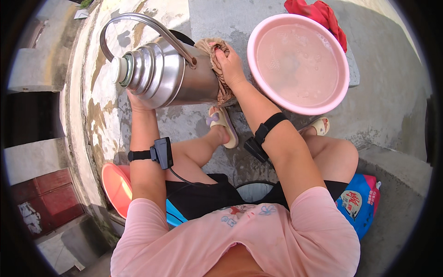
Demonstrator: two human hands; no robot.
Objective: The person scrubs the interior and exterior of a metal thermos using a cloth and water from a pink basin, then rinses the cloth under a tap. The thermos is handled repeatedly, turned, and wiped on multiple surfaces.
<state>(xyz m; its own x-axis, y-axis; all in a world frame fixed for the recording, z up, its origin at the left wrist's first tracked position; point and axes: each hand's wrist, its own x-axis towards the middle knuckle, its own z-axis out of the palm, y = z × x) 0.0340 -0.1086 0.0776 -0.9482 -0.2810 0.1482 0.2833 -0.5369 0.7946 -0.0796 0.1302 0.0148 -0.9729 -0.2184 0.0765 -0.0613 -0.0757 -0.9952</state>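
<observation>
A shiny metal thermos flask (191, 83) lies tilted on its side in front of me. Its pale stopper (118, 70) points left, and a curved metal handle (138, 16) arches over its shoulder. From below, my left hand (141, 103) holds the flask near the stepped neck; the flask hides most of its fingers. My right hand (230, 67) is closed on a brown, crumpled cloth (224, 92), pressed against the flask's base end. Part of the cloth hangs down along that end.
To the right, a pink basin (342, 85) of cloudy water rests on a grey slab (354, 69). Red fabric (318, 16) lies behind it. An orange basin (115, 187) stands by my left elbow, a blue bag (362, 207) at lower right. Wet patches mark the concrete.
</observation>
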